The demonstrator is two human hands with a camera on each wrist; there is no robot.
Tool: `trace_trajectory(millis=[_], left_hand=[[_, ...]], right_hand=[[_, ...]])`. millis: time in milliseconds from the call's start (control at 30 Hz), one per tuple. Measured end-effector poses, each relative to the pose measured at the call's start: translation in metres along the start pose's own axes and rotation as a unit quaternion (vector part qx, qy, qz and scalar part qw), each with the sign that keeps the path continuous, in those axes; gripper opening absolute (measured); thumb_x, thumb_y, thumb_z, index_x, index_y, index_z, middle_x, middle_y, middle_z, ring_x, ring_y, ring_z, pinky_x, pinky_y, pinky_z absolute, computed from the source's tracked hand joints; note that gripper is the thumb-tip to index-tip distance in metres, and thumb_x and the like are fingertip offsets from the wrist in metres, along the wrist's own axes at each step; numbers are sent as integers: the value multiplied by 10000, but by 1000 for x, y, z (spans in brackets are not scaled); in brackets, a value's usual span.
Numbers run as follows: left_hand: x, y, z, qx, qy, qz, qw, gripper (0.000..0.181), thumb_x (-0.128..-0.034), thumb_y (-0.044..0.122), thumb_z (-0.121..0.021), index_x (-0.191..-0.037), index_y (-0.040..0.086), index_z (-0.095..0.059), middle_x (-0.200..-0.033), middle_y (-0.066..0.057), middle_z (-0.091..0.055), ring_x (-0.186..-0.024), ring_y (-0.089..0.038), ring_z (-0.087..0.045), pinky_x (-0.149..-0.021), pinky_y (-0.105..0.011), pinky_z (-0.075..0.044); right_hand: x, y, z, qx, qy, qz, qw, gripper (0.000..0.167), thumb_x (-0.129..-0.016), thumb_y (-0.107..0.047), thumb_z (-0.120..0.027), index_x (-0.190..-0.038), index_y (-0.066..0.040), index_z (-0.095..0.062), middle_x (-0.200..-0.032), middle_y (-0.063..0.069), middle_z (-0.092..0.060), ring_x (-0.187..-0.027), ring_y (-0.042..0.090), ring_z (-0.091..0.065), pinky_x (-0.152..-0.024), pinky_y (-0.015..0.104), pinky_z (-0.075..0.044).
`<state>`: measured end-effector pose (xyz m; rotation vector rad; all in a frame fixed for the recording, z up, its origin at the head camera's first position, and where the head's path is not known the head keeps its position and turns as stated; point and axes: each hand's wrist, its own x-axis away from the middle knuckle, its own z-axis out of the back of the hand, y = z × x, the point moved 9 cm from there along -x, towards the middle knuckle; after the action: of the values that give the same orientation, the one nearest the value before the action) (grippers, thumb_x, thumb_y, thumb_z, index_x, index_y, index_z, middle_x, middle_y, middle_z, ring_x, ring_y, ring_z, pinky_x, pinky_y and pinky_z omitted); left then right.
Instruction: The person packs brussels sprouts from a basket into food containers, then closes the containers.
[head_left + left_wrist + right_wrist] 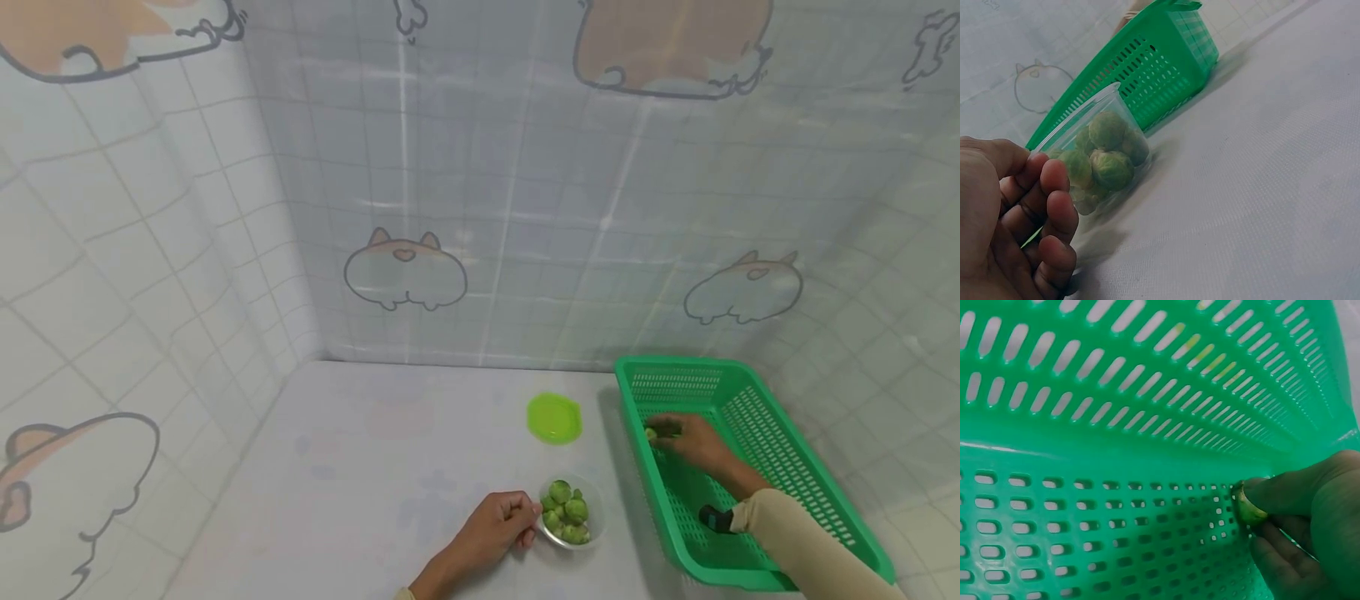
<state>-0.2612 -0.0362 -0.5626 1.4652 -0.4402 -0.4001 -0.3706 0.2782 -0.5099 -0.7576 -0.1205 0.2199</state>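
A clear plastic bowl (pixel 1124 103) holding several Brussels sprouts (pixel 574 510) stands on the table. My left hand (pixel 498 527) pinches its rim between thumb and fingers, on the left side. Inside the green basket (pixel 686 568) is my right hand (pixel 693 442). It pinches a single Brussels sprout (pixel 1249 509) between thumb and fingers, close to the basket's floor and far left part. The hand partly hides that sprout.
A lime-green lid (pixel 554 418) lies flat on the table behind the bowl. The basket, with slotted walls, takes up the table's right side. A printed sheet (pixel 480 208) hangs around the back and sides of the table (pixel 352 450).
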Motion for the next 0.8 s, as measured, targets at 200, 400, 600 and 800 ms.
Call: trace_trajectory(millis=[200, 400, 600, 800], left_hand=[[0, -1, 0, -21, 2, 25, 10000, 337, -1036, 322, -579, -840, 63, -668, -665, 29, -620, -602, -65, -530, -635, -184, -431], [0, 1, 0, -48, -11, -45, 10000, 338, -1037, 309, -579, -826, 55, -657, -656, 33, -616, -596, -64, -524, -637, -185, -433], [0, 2, -1, -53, -14, -139, 9999, 343, -1039, 310, -576, -823, 55, -655, -659, 13, -618, -603, -59, -519, -651, -186, -433], [0, 1, -1, 2, -31, -136, 9999, 339, -1040, 310, -572, -845, 49, -667, -667, 11, -621, -607, -62, -520, -645, -184, -427]], right_hand=[[1, -2, -3, 182, 206, 177, 9995, 309, -947, -131, -713, -1224, 1, -680, -1198, 219, -680, -1113, 432, -634, -828, 470, -552], [3, -3, -3, 303, 338, 248, 9987, 265, -948, -116, -707, -1193, -14, -698, -1164, 206, -693, -1080, 422, -644, -797, 456, -556], [3, -1, -2, 297, 344, 235, 9987, 253, -950, -113, -705, -1186, -21, -705, -1159, 204, -694, -1074, 418, -643, -787, 457, -555], [6, -4, 3, 312, 497, 406, 9975, 231, -951, -145, -711, -1154, -34, -723, -1124, 176, -712, -1057, 421, -649, -800, 503, -546]])
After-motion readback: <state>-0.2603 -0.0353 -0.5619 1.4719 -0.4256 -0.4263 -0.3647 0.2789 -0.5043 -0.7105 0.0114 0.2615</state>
